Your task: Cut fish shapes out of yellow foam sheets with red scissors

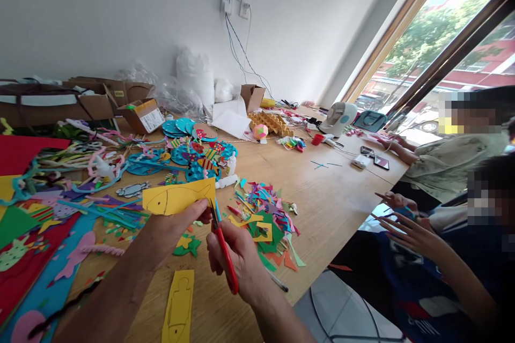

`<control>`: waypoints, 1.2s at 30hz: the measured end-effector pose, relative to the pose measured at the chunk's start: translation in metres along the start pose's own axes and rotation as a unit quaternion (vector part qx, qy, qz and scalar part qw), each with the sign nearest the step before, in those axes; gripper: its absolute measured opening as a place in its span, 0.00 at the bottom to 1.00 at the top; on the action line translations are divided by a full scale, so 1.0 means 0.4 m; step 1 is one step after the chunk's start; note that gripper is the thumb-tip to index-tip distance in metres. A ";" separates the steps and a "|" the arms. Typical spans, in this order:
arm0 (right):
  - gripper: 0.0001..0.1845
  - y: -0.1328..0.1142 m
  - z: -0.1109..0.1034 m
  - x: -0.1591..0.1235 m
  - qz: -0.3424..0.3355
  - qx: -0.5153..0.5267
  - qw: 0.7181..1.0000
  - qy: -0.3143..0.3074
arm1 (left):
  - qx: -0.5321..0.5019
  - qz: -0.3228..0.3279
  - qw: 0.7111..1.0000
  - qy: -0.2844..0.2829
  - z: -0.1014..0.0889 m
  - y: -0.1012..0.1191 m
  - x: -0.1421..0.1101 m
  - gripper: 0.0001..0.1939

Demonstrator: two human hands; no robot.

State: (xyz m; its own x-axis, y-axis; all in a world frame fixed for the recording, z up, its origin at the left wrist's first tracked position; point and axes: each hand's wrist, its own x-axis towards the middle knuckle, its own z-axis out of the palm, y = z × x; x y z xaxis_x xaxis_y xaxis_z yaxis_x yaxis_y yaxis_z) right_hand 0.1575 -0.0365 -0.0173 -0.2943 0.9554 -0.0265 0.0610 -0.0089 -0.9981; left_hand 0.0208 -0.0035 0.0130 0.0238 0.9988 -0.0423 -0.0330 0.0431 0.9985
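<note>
- Two bare hands work over the bench (pixel 317 187) in the head view, close to each other.
- The left hand (pixel 179 228) is closed on a yellow paper strip (pixel 175 198), pinched near its right end and raised above the bench; a fish is drawn on it, its eye toward the left end.
- The right hand (pixel 237 246) is clamped on the red handles of the scissors (pixel 227 262), whose blades point up at the strip's right end, beside the left fingertips.
- Below the hands, a second yellow piece (pixel 178 305) lies flat, also with a drawn outline.
- Just beyond the right hand spreads a heap of coloured scraps (pixel 277 214); a pen (pixel 279 282) lies near the bench's edge.
- Farther back are blue discs (pixel 185 126), patterned fish cutouts (pixel 209 158) and an upright white bottle (pixel 231 163).
- Pipe cleaners (pixel 80 144) and coloured sheets (pixel 36 268) cover the left side.
- A white fan (pixel 339 118) stands toward the window; two people sit at the right, one with both hands (pixel 410 230) raised.
</note>
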 end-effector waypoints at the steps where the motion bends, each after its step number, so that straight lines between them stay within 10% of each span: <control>1: 0.22 0.002 -0.001 0.000 0.002 0.001 1.000 0.001 | -0.002 0.002 1.000 0.000 0.001 0.000 0.001 0.08; 36: 0.21 0.028 -0.025 -0.016 -0.005 -0.053 0.999 -0.005 | 0.031 -0.026 0.998 -0.048 -0.024 0.002 0.008 0.09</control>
State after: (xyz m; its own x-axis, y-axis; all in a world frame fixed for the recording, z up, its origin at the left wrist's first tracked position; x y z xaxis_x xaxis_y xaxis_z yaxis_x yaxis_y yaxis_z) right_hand 0.1694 -0.0396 -0.0276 -0.3055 0.9520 -0.0172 0.1585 0.0330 -0.9868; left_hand 0.0114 -0.0002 0.0134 0.1192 0.9885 -0.0926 0.0319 0.0894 0.9955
